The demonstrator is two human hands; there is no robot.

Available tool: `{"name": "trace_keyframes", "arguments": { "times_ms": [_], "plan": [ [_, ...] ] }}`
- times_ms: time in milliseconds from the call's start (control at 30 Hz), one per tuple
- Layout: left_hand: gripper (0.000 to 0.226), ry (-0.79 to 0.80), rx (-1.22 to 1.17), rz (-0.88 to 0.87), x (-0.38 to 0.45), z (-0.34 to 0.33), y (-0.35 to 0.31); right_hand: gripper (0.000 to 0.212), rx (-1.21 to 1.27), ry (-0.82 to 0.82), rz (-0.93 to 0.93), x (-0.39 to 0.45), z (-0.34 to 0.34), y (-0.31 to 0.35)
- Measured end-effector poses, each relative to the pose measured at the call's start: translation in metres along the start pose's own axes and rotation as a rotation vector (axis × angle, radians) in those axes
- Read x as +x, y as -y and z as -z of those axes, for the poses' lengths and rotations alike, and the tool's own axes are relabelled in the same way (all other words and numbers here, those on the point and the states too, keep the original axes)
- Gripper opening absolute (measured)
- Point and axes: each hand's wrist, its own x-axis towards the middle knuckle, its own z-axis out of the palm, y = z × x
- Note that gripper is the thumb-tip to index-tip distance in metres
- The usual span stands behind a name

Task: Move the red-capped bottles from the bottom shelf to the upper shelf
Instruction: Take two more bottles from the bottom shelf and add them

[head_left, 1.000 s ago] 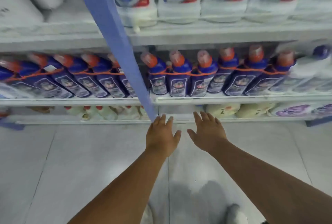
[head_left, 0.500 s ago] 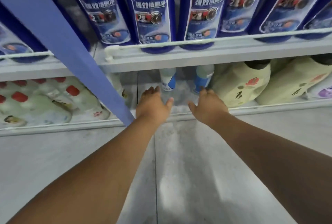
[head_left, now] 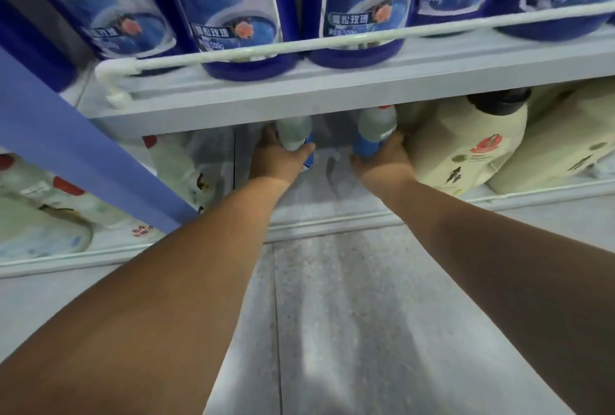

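Observation:
Both arms reach deep into the bottom shelf (head_left: pixel 332 215). My left hand (head_left: pixel 276 156) is wrapped around a pale bottle with a blue label (head_left: pixel 294 130); its cap is hidden behind the shelf edge. My right hand (head_left: pixel 382 156) grips a second pale bottle (head_left: pixel 377 126), whose red cap just shows under the shelf above. The upper shelf (head_left: pixel 332 88) with its white rail carries a row of dark blue bottles (head_left: pixel 362 5).
Cream jugs with a black cap (head_left: pixel 472 145) stand right of my right hand. White red-capped bottles (head_left: pixel 60 201) fill the bottom shelf at left, beyond a slanted blue upright (head_left: pixel 66 135). Grey tiled floor (head_left: pixel 332 314) lies under my arms.
The view has dropped and closed in on the bottom shelf. Both hands went from open above the floor to deep in the shelf, each closing on a bottle.

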Motion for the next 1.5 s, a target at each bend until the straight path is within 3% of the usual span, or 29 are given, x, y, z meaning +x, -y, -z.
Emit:
{"name": "trace_keyframes", "arguments": {
  "times_ms": [167,300,400,533,700,1000,1200,1500],
  "plan": [
    [0.066,0.007,-0.121,-0.067,0.006,-0.006,0.010,0.045,-0.075,-0.053,-0.036,0.013,-0.005,0.002],
    [0.063,0.023,-0.170,-0.058,-0.016,-0.006,0.019,0.052,0.170,-0.076,-0.008,-0.013,-0.003,0.005],
    [0.066,-0.014,-0.195,-0.065,-0.049,0.000,0.022,0.053,0.306,-0.062,0.076,-0.049,-0.002,-0.001],
    [0.068,-0.048,-0.195,-0.135,-0.106,0.017,0.013,0.054,0.300,0.016,0.150,-0.106,0.019,-0.007],
    [0.065,0.029,-0.272,-0.071,-0.196,0.060,-0.019,0.058,0.239,0.095,0.124,-0.191,0.082,0.016],
    [0.056,0.083,-0.268,-0.013,-0.338,0.205,-0.168,0.057,0.240,0.103,0.104,-0.346,0.232,0.132],
    [0.050,-0.008,-0.250,0.023,-0.420,0.327,-0.307,0.046,0.284,0.066,0.135,-0.434,0.374,0.240],
    [0.053,-0.103,-0.238,-0.183,-0.505,0.428,-0.524,0.038,0.361,-0.065,0.410,-0.510,0.563,0.391]
  ]
}}
